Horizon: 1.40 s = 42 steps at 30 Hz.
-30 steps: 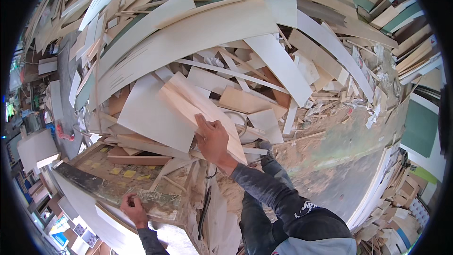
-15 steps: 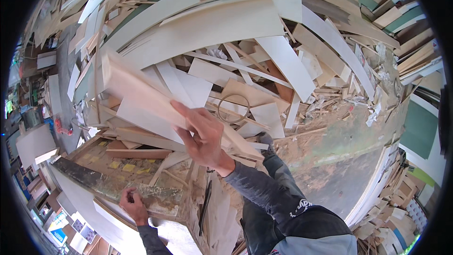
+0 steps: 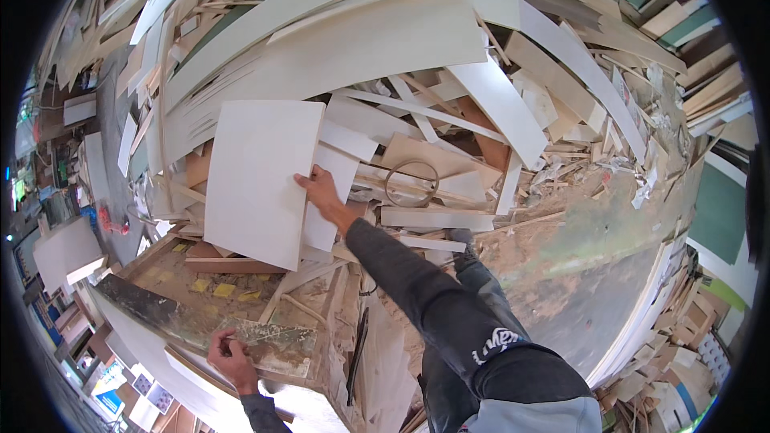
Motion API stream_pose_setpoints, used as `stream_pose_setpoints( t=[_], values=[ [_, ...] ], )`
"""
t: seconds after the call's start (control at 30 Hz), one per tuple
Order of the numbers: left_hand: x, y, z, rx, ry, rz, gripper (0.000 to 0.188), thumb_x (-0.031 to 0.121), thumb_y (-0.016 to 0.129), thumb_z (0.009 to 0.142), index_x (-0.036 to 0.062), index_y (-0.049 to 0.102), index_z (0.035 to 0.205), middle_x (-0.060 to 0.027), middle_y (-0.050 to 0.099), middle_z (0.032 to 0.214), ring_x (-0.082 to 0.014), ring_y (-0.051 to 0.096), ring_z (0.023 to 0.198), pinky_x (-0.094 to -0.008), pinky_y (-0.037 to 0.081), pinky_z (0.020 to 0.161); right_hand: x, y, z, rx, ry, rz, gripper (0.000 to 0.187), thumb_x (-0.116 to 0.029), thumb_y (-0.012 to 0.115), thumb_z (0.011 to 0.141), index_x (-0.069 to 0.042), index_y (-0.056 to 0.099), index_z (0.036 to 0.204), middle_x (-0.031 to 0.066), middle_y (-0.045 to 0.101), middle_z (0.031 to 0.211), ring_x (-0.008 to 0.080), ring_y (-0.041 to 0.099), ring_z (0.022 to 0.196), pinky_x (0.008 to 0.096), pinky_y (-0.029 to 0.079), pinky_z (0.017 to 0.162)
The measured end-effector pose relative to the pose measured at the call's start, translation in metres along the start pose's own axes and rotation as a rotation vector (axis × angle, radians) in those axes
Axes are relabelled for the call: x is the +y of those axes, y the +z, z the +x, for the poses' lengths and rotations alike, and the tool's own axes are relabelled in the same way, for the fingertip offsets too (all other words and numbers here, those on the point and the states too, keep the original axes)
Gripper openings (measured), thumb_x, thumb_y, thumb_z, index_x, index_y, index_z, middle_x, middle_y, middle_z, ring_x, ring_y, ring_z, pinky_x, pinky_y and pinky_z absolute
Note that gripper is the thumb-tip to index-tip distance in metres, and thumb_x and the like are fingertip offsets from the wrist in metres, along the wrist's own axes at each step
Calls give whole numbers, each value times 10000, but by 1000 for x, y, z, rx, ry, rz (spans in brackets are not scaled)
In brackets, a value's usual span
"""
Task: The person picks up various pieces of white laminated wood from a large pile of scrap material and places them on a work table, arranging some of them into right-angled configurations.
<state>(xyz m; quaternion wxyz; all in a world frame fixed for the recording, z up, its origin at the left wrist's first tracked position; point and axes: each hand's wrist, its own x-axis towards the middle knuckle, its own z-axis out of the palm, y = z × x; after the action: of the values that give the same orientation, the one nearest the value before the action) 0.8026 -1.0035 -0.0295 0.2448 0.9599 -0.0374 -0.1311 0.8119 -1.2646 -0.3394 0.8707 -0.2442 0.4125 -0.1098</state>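
My right hand [image 3: 322,194] reaches forward and grips a white rectangular board [image 3: 261,180] by its right edge, thumb on the face turned toward me. The fingers behind the board are hidden. The board stands tilted up over the scrap pile, near the back of a worn wooden workbench [image 3: 277,338]. My left hand [image 3: 233,359] is at the bench's front edge, its fingers curled. Whether anything small is in them does not show.
Long white and bare wood offcuts [image 3: 377,36] heap up ahead. A round hoop [image 3: 411,183] lies among them, with a pale strip [image 3: 437,218] below it. A dusty floor sheet [image 3: 585,281] spreads to the right. More scraps [image 3: 674,353] are piled at the lower right.
Half a second ago the piece in my right hand appeared blurred, slanted and edge-on; now a broad white face shows. My right hand has moved up and slightly left. My left hand stays at the bench edge.
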Motion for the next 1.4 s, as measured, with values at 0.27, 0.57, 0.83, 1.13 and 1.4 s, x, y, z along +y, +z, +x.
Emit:
stream_pose_setpoints(
  t=[0.27, 0.57, 0.83, 1.13, 1.4],
  values=[
    [17, -1, -4, 31, -83, 8, 212, 16, 506, 761, -4, 643, 922, -18, 504, 627, -107, 490, 560, -249, 395, 542, -102, -186, 107, 622, -536, -169, 296, -133, 415, 1000, 25, 645, 902, 94, 625, 698, 145, 568, 564, 333, 532, 554],
    [26, 4, -1, 8, -141, 58, 286, 42, 479, 791, -15, 621, 1031, -79, 578, 794, -167, 550, 731, -295, 449, 684, -179, -250, 176, 573, -521, 448, 317, -131, 583, 964, -38, 491, 1253, 65, 602, 1125, 225, 616, 1009, 462, 562, 829],
    [25, 0, -1, -45, -81, 84, 280, 28, 467, 801, -17, 618, 1033, -78, 580, 783, -163, 547, 672, -288, 452, 634, -215, -248, 188, 217, -510, 583, 338, -213, 512, 1001, -71, 487, 1306, 97, 592, 1215, 250, 601, 1124, 419, 550, 920],
    [0, -4, -2, 11, -144, 98, 278, 28, 466, 814, -8, 617, 1045, -87, 580, 799, -169, 552, 717, -288, 445, 674, -204, -227, 149, 652, -428, -478, 411, -202, 672, 897, -60, 535, 1257, 70, 645, 1108, 198, 633, 961, 337, 525, 767],
    [-2, -1, 2, 5, -36, 57, 200, 33, 470, 812, -31, 607, 943, -49, 539, 630, -123, 511, 545, -251, 414, 525, -133, -197, 94, 386, -298, 138, 348, -246, 701, 908, -61, 559, 1166, 55, 647, 1044, 161, 625, 896, 350, 528, 730]
  ],
)
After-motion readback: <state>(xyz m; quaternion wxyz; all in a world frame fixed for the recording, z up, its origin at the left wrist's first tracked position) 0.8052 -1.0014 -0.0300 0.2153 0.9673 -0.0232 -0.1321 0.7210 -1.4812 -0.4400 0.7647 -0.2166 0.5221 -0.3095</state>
